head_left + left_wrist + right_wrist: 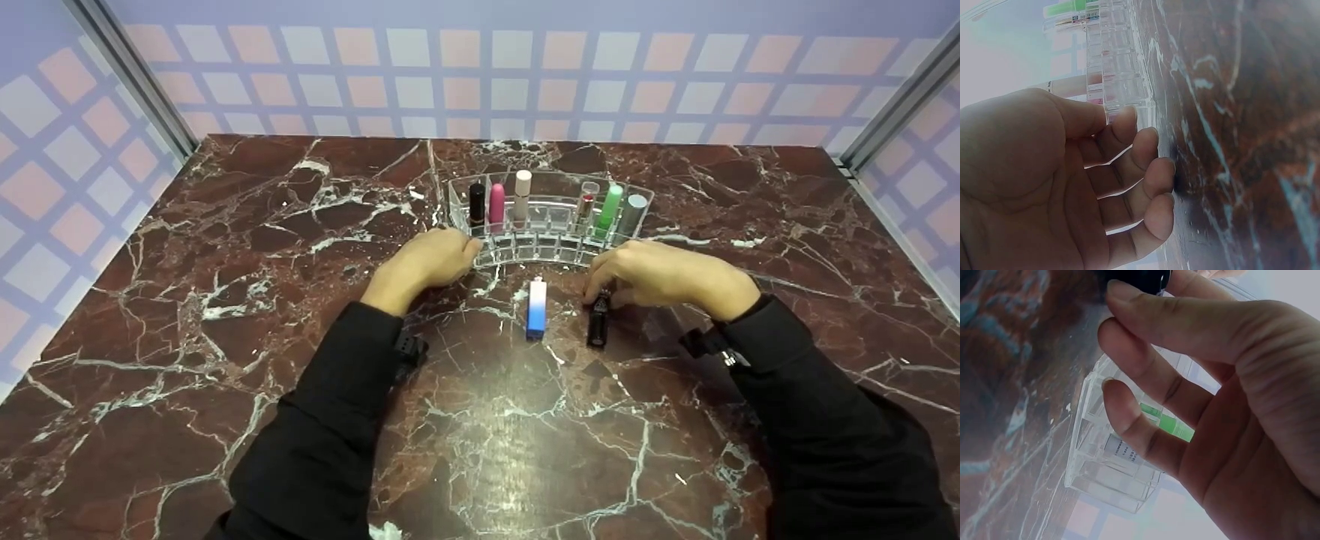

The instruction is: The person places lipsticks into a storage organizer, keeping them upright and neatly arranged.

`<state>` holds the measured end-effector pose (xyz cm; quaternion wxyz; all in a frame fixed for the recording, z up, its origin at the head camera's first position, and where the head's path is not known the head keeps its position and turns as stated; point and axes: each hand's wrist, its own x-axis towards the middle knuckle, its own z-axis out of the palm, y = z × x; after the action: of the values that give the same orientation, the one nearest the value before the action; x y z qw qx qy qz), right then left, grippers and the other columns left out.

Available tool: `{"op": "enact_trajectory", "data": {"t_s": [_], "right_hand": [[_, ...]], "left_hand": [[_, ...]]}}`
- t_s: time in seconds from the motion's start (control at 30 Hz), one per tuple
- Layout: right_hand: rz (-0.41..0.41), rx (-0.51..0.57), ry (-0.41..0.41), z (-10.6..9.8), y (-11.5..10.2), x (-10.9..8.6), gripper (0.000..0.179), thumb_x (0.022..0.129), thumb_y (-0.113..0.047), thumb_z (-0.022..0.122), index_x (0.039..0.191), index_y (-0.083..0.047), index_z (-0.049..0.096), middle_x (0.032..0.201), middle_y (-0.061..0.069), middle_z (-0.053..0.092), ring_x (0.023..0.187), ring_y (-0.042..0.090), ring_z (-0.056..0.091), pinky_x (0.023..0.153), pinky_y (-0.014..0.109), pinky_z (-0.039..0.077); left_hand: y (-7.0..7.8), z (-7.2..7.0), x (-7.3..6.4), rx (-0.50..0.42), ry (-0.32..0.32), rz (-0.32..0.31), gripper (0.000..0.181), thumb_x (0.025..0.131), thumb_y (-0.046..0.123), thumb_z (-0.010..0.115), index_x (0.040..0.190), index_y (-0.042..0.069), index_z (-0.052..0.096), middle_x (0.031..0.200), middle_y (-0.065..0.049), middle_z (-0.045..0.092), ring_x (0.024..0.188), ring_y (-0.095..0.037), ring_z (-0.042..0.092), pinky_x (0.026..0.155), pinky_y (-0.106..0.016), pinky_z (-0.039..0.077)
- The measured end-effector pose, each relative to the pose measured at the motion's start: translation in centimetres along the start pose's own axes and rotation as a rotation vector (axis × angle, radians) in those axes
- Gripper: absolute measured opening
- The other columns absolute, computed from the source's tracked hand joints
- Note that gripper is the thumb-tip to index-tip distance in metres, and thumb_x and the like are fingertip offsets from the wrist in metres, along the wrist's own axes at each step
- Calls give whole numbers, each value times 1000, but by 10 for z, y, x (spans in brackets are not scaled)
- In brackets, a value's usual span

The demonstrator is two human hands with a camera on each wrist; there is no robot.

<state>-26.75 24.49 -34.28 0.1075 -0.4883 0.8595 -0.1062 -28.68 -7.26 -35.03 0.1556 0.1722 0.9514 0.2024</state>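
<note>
My left hand (439,259) holds the near left end of a clear, curved lipstick organizer (536,259). In the left wrist view its fingers (1158,174) are curled, with thumb and index finger at the organizer's corner. My right hand (660,274) pinches the far end of a black lipstick tube (598,328), which lies on the table in front of the organizer's right part. Thumb and forefinger meet the black tube (1139,278) at the top of the right wrist view. Between the hands lies a white-and-blue lipstick tube (536,307).
Several lipsticks stand in the organizer's back row: a black one (477,202), a pink one (496,202), a cream one (522,195), a red one with a clear cap (586,202), a green one (611,206) and a grey-capped one (634,212). Patterned panels (465,75) border the marbled table (225,420).
</note>
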Motion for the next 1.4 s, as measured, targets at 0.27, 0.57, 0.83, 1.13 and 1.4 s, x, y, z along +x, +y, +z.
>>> {"op": "enact_trajectory", "data": {"t_s": [0.27,0.57,0.83,1.13,1.4], "right_hand": [[-7,16,13,1,2,1,35,80,12,78,108,-9,77,112,6,74,97,28,72,89,49,58],[20,44,4,0,0,0,34,82,8,79,112,-8,76,114,8,74,100,28,72,89,45,58],[15,93,56,-21,0,7,35,83,8,79,114,-10,75,111,5,74,97,22,71,83,40,60],[171,53,183,-43,-3,23,30,88,-5,81,116,-14,75,109,-1,71,73,15,63,65,32,53],[235,53,239,-38,-2,32,31,89,-5,79,119,-12,75,109,4,71,77,18,63,74,39,54]], "left_hand": [[0,-1,0,-3,-1,-6,39,113,33,33,82,16,48,81,-4,50,73,-20,51,85,-44,52],[-2,1,2,-10,-11,12,38,113,34,35,83,16,50,81,-4,51,73,-19,50,86,-44,52],[-1,-5,-1,-6,35,8,40,112,34,43,77,16,49,74,-1,48,64,-16,45,69,-36,46],[5,-9,-4,-83,71,53,41,112,37,44,85,10,59,71,2,48,56,-11,40,55,-27,39],[26,-10,-10,-125,59,267,45,111,46,43,115,7,66,83,-1,57,66,-13,50,66,-32,49]]}}
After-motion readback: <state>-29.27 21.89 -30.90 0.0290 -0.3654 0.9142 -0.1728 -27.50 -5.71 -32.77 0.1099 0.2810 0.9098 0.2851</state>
